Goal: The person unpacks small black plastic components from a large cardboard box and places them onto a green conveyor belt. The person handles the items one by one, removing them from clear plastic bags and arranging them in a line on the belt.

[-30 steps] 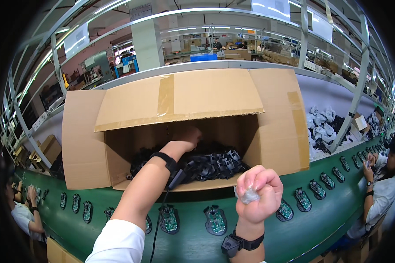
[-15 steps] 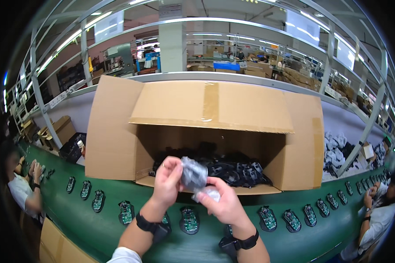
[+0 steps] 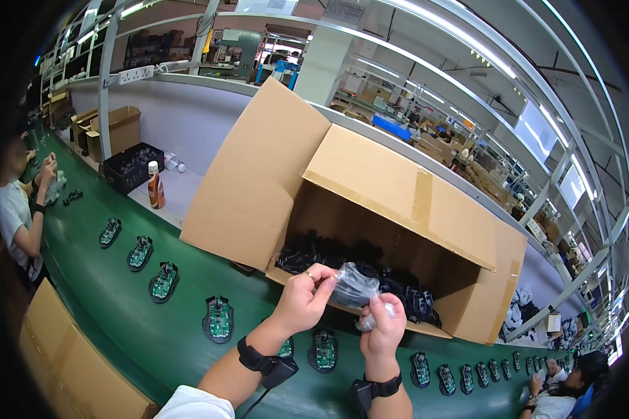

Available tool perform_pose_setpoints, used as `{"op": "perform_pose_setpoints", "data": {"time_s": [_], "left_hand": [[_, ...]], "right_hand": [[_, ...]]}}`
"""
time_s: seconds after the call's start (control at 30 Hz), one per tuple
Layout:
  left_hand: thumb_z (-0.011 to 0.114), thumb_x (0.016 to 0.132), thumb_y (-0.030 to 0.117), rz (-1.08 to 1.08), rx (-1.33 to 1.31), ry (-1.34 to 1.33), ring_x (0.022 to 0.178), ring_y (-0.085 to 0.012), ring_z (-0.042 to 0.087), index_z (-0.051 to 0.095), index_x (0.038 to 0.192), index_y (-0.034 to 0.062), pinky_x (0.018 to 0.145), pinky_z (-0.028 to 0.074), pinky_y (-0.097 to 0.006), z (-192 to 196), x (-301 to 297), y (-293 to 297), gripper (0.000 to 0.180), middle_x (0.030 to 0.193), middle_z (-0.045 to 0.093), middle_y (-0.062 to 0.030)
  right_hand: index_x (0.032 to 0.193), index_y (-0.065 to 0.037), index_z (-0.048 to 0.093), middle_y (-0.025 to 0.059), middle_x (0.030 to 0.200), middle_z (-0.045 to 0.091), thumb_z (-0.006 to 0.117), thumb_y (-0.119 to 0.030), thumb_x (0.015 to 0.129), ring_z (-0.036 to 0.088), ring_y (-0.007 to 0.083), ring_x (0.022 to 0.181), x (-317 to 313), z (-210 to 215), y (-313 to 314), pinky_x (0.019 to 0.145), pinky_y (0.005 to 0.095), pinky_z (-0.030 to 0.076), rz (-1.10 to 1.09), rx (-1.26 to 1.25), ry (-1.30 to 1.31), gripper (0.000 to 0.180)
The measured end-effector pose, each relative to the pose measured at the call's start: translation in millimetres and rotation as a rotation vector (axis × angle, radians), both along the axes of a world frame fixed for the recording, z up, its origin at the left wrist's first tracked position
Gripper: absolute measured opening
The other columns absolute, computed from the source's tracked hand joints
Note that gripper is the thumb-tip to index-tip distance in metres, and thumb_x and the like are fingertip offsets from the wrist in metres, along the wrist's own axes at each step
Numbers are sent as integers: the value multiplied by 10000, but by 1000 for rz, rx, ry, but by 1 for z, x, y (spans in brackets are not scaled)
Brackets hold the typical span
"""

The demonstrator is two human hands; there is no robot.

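Note:
A clear plastic bag (image 3: 355, 285) with something dark grey inside is stretched between my two hands, in front of the open box. My left hand (image 3: 305, 299) pinches its left edge with thumb and fingertips. My right hand (image 3: 384, 325) is closed on the bag's right side, and crumpled clear plastic (image 3: 367, 321) bulges out by its fingers. What exactly the bag holds cannot be made out. Below and beside my hands, mouse bases with green circuit boards, such as this mouse base (image 3: 219, 320), lie in a row on the green belt (image 3: 189, 356).
A large cardboard box (image 3: 398, 183) lies open toward me, with many black parts (image 3: 419, 304) inside. Behind the belt at left stand a drink bottle (image 3: 156, 187) and a black crate (image 3: 134, 167). Co-workers sit at far left (image 3: 17, 216) and lower right (image 3: 562, 398).
My view has turned and tilted, so the box appears farther right and slanted. My hands have moved slightly apart, and the bag is now spread between them.

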State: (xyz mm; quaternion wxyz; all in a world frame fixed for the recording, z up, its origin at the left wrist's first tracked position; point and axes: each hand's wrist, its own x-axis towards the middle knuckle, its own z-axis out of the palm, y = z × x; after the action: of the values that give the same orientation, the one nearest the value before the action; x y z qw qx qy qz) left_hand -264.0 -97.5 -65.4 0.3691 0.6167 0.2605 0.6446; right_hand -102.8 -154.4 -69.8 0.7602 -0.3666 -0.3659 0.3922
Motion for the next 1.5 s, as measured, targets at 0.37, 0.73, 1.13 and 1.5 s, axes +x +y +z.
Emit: {"op": "perform_pose_setpoints", "data": {"time_s": [0.37,0.73,1.13,1.5], "left_hand": [[556,938,78,400,-33,116,749,-371,651,615,936,24,661,509,-422,-10,-35,39,80,804,661,-166],[608,887,81,567,228,307,863,-344,641,666,932,40,764,513,-421,-13,-27,56,83,909,674,-134],[565,801,93,427,939,1167,748,-274,690,585,984,69,611,563,-384,78,-20,130,186,803,629,-123],[591,777,61,858,813,969,649,-262,645,548,851,80,540,530,-378,52,-15,142,88,721,569,-111]], "right_hand": [[905,-15,649,72,803,658,700,-17,833,646,163,731,2,31,54,642,294,505,-304,193,-1028,88],[906,-50,664,151,901,664,686,-47,786,647,353,843,9,20,57,745,404,523,-460,39,-1348,123],[970,2,644,-29,770,619,699,-77,890,518,18,649,-10,-5,16,571,185,411,-79,-57,-401,125],[988,4,642,-41,765,615,694,-78,897,525,13,666,10,20,2,585,180,417,41,-17,-332,133]]}}
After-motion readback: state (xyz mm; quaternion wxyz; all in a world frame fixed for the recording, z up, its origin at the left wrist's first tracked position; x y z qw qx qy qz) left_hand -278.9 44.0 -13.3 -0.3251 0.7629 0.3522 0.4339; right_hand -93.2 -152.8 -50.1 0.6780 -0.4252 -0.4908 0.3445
